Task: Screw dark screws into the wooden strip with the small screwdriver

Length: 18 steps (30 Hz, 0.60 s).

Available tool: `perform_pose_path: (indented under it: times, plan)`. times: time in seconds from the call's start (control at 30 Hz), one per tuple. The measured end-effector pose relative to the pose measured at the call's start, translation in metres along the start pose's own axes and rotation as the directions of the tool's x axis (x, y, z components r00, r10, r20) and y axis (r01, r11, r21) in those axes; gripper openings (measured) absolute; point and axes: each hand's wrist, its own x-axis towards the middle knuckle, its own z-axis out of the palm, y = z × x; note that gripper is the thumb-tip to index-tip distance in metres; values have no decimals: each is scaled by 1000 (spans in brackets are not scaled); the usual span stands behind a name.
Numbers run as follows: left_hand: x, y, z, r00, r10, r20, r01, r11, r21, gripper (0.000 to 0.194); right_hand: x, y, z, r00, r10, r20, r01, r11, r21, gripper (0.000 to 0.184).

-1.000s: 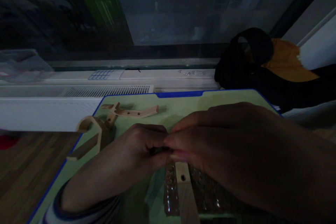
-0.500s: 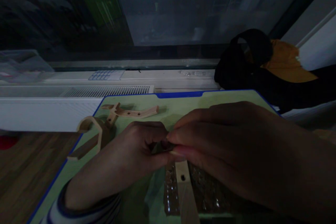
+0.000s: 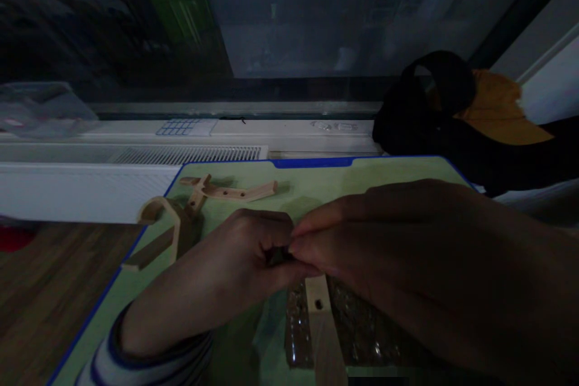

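Observation:
My left hand (image 3: 257,250) and my right hand (image 3: 357,244) meet over the middle of the green table. Both are closed in a pinch, fingertips touching; whatever lies between them is hidden and dark. Just below the fingertips, a pale wooden strip (image 3: 326,338) with a dark hole near its upper end runs toward me. Beneath it lies a shiny, clear-wrapped brown package (image 3: 362,332), partly covered by my right hand. Left of my hands, several curved and straight wooden pieces with holes stand joined as a wooden frame (image 3: 181,223).
The blue-edged green table (image 3: 362,178) stands against a white windowsill (image 3: 280,129) and a radiator (image 3: 90,184). A clear plastic container (image 3: 47,108) sits at the sill's left. At right are dark cloth and an orange cap (image 3: 502,108).
The view has shifted slightly, so everything sits a little further right. My fingertips have drawn closer together, and the small thing glimpsed between them is now covered.

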Motion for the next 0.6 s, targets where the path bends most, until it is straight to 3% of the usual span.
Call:
perform_pose_path:
  times: [0.2,0.3,0.47,0.6]
  plan:
    - [0,2,-2,995,42,86,-43,999,11,15,14,-5,-3,974,179,141,-198,971,138,26]
    - [-1,3,-2,996,35,83,-39,998,43,15,14,-7,-3,977,171,129,-185,978,98,26]
    - [-3,2,-1,999,-12,-38,16,995,99,3,6,-3,4,994,113,5,-112,992,-52,31]
    - [-2,4,-2,999,-41,6,40,995,93,13,3,-3,5,997,69,-20,-71,993,-91,29]
